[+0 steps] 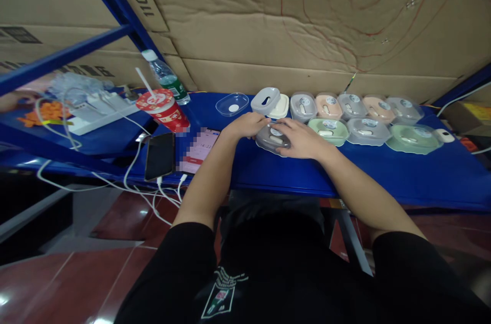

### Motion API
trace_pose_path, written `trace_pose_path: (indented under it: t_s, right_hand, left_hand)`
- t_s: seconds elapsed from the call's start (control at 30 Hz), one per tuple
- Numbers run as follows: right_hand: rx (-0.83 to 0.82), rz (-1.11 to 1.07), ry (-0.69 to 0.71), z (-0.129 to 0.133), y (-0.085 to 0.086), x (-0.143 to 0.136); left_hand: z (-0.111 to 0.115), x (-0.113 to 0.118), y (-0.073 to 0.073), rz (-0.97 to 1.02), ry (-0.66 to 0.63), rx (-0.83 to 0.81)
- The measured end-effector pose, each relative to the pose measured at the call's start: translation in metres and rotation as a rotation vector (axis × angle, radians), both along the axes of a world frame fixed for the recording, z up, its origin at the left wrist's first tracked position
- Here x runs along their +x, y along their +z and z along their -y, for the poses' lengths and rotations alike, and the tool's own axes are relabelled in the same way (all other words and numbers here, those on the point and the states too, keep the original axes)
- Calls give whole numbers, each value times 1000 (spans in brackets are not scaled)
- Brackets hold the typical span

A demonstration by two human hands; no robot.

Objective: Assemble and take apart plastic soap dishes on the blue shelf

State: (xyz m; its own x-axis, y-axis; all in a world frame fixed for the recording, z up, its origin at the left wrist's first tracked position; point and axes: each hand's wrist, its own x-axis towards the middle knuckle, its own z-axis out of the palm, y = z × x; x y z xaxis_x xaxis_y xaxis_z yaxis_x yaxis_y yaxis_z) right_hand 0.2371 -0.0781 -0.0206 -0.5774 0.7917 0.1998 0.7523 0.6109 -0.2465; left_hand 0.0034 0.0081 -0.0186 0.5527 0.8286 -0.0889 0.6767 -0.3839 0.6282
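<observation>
Both of my hands are on a grey oval box with a clear lid [271,139] near the middle of the blue table [284,176]. My left hand [248,124] is at its left back edge, with the fingers closed around the rim. My right hand [301,139] lies over its right side, fingers spread across the lid and touching it. Just behind stand an open grey container [264,101] and a cream insert [282,106]. A loose clear lid [232,105] lies to their left.
Several lidded boxes in grey, peach and green [329,131] stand at the right. A red cup [164,109], a water bottle [169,78], two phones [160,156] and white cables are at the left. Cardboard [268,22] stands behind. Another person's hand [15,100] is at far left.
</observation>
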Motion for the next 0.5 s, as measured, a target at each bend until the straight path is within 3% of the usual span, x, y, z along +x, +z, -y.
trace_pose_path:
  t_s: [0.13, 0.3, 0.5]
  right_hand:
    - [-71, 28, -35, -1, -1, 4]
    - [-121, 66, -21, 0, -3, 8]
    - [-114, 142, -60, 4, -4, 7]
  left_hand:
    - [0, 3, -2, -20, -7, 41]
    - [-2, 6, -5, -56, -41, 233]
    - [-2, 10, -6, -62, -61, 273]
